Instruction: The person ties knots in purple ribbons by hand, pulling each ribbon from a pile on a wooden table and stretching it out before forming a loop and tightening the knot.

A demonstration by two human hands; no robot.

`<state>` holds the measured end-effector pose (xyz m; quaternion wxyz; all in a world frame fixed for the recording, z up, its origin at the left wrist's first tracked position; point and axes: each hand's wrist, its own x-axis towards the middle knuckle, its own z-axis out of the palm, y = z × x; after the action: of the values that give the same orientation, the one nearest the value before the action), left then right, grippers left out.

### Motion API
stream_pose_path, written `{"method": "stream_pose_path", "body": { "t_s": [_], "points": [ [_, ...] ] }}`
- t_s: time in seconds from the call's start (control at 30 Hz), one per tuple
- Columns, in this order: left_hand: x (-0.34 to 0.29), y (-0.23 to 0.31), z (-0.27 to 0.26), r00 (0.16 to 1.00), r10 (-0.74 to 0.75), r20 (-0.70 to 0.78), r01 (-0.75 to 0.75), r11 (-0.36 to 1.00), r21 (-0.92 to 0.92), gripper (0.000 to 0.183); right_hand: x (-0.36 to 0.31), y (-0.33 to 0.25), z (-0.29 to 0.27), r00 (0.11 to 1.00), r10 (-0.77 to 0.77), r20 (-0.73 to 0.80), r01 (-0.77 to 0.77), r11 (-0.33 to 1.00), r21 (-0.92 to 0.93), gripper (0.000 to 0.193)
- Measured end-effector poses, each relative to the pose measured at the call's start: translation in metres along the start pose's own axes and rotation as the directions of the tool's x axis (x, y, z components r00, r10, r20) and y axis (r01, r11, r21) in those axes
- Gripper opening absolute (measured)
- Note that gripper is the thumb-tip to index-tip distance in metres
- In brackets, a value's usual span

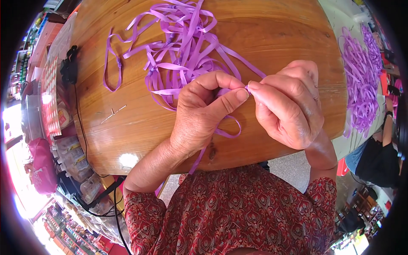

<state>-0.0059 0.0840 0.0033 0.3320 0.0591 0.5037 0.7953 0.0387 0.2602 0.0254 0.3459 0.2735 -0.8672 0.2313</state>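
Observation:
Both my hands meet above the wooden table (272,38), pinching one narrow purple ribbon. My left hand (202,108) grips it between thumb and forefinger, and a ribbon tail (231,131) hangs below that hand. My right hand (293,104) is closed, its thumb and finger on the ribbon right beside my left fingertips. Whether a knot lies between the fingertips is too small to tell. Just beyond my hands, a loose tangled heap of purple ribbon (182,63) covers the table, with small knotted spots along the strands.
A thin pin-like tool (113,113) lies on the table at left. A black cable (80,114) runs along the left edge past packaged goods and a pink bag (42,165). More purple ribbon (359,85) is piled on a pale surface at right, near another person (378,157).

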Motion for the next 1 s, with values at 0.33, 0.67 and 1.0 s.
{"method": "stream_pose_path", "body": {
  "t_s": [0.33, 0.67, 1.0],
  "points": [
    [-0.0009, 0.0014, 0.0028, 1.000, -0.021, 0.001, 0.021, 1.000, 0.006, 0.006, -0.0029, 0.0022, 0.0043, 0.998, 0.055, -0.006, -0.054, 0.992, 0.115, 0.030],
    [-0.0022, 0.0030, 0.0060, 0.999, -0.046, -0.015, 0.045, 0.999, -0.014, 0.009, -0.0016, 0.0083, 0.0018, 0.985, 0.173, 0.009, -0.165, 0.920, 0.356, 0.027],
    [-0.0021, 0.0034, 0.0021, 0.996, -0.085, -0.035, 0.086, 0.995, 0.049, 0.009, -0.0032, 0.0078, -0.0020, 0.952, 0.304, 0.024, -0.287, 0.865, 0.412, 0.028]
  ]
}}
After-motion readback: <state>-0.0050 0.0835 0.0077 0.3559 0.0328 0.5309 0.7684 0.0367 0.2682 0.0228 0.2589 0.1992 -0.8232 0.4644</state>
